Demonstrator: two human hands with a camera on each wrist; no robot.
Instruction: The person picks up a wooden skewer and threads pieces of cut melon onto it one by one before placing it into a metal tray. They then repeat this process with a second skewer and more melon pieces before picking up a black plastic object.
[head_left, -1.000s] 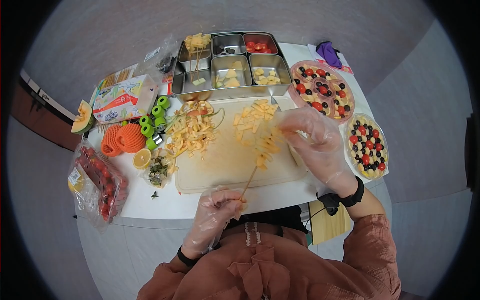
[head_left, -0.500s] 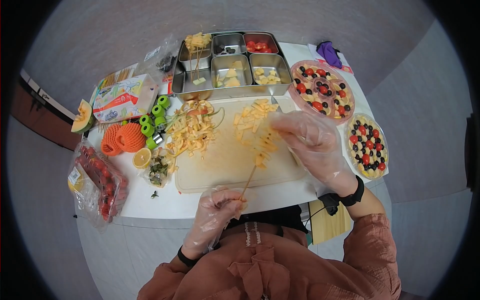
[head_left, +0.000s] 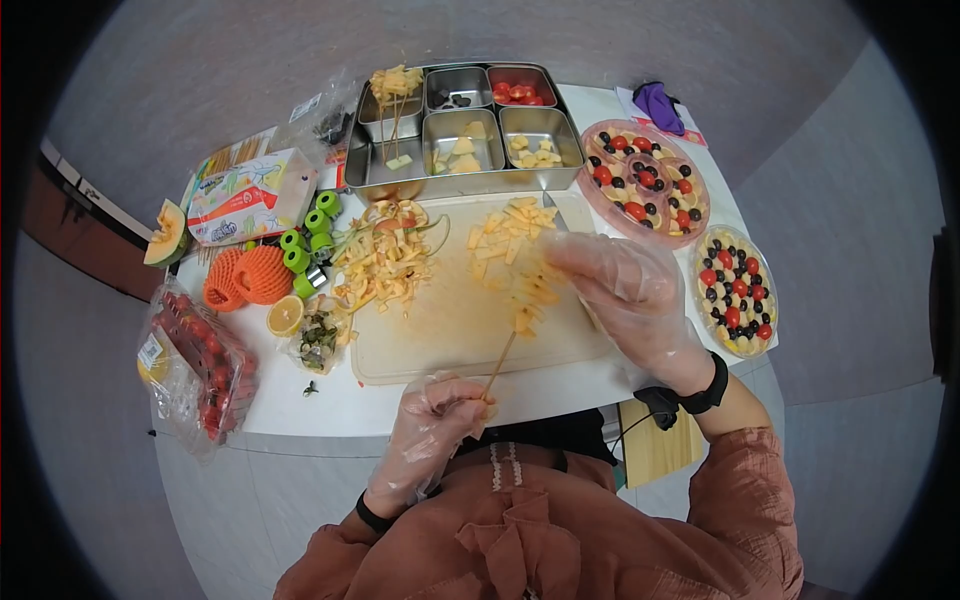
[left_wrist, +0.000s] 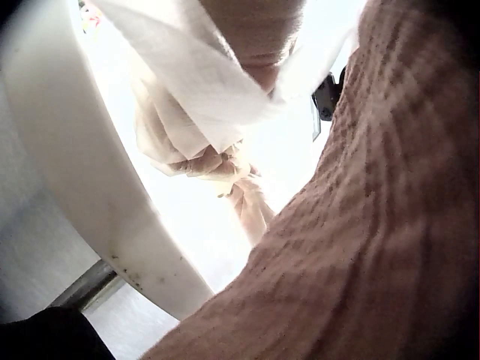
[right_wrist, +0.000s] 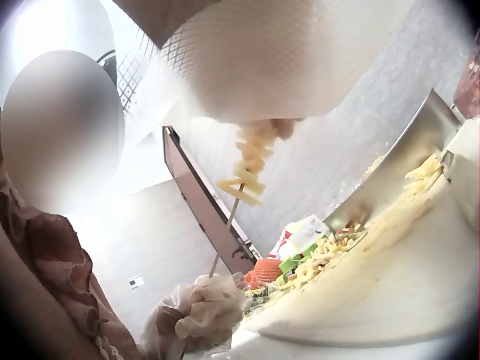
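Observation:
My gloved left hand [head_left: 432, 425] pinches the lower end of a thin wooden skewer [head_left: 499, 366] in front of the cutting board [head_left: 440, 350]. Yellow fruit strips [right_wrist: 252, 166] are threaded crosswise in a stack along its upper part. My gloved right hand [head_left: 632, 290] is at the skewer's top, fingers bent and pinching the uppermost fruit strip; the glove mostly hides the fingertips in the right wrist view. Loose fruit strips [head_left: 510, 232] lie on the board behind the skewer. A heap of peels and scraps [head_left: 385, 260] covers the board's left side.
Behind the board stands a steel tray [head_left: 480, 183] of fruit compartments, with finished skewers [head_left: 397, 88] at its left. Two fruit platters [head_left: 690, 215] sit at right. At left are green cutters [head_left: 296, 255], a halved lemon [head_left: 285, 316] and boxed red fruit [head_left: 210, 370].
My right hand has moved slightly left and down, its fingers closing over the skewer's top. The left hand keeps its hold on the skewer, nearly still.

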